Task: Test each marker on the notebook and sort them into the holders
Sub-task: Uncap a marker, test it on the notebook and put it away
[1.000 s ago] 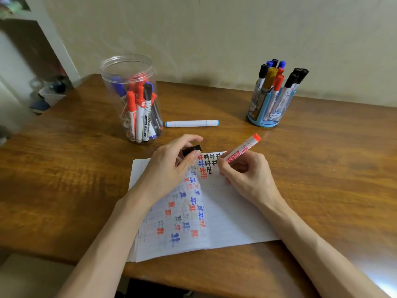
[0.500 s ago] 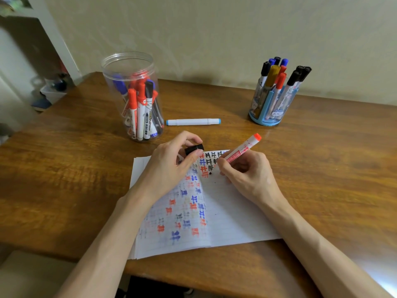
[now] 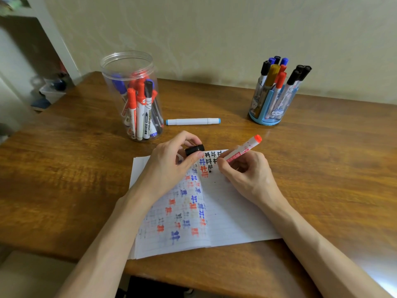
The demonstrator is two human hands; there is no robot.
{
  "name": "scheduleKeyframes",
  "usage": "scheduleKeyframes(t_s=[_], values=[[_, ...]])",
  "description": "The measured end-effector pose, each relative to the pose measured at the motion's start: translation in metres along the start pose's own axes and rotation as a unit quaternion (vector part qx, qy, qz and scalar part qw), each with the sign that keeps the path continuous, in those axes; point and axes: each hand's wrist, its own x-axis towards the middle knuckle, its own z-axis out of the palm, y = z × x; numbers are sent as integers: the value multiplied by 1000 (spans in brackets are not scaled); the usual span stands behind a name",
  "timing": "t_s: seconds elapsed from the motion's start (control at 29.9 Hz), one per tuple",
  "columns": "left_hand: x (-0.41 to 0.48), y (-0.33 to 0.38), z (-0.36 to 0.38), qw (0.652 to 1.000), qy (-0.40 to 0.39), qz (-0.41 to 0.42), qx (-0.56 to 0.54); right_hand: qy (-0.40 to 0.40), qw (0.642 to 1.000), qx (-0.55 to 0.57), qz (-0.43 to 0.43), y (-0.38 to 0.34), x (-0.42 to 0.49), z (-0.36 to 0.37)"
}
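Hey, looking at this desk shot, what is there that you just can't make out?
In the head view:
Tip of the marker: covered by fingers of the right hand, so contact with the notebook is unclear.
The black cap: partly wrapped by the left hand.
Print on markers in the clear jar: too small and blurred.
The shelf items: dark, blurred, cut by the left edge.

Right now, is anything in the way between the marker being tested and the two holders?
Toward the blue holder, nothing visible: only bare table lies between it and the marker in the right hand. Toward the clear jar, the left hand holding the black cap sits in between, and a white marker lies flat beside the jar.
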Motion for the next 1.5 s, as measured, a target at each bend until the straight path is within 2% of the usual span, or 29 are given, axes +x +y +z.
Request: scheduleKeyframes(t_s=[0.1,0.3,0.54,0.7,0.94,1.17,1.4,1.5], values=[[0,-1,0,1000,-2,4,0,-16,1000,2,7,-1,0,0],[0,0,0,1000,0,6,-2,26,999,27,13,2,0,-2],[0,1,0,1000,7,17,13,-7,1000,7,11,0,-1,-1],[-1,2,-1,1000,12,22,12,27,999,16,19,3,1,-2],[-2,3,-1,1000,3,12,-14,3,1000,4,30,2,1,-2],[-2,9,-3,999,-11,-5,-52,63,979,194,7,-12,0,-16],[-2,10,-3,997,-29,-3,-68,17,981,194,-10,-15,-3,-12],[-2,10,-3,996,-33,-9,-79,-16,977,213,16,-15,-3,-15]])
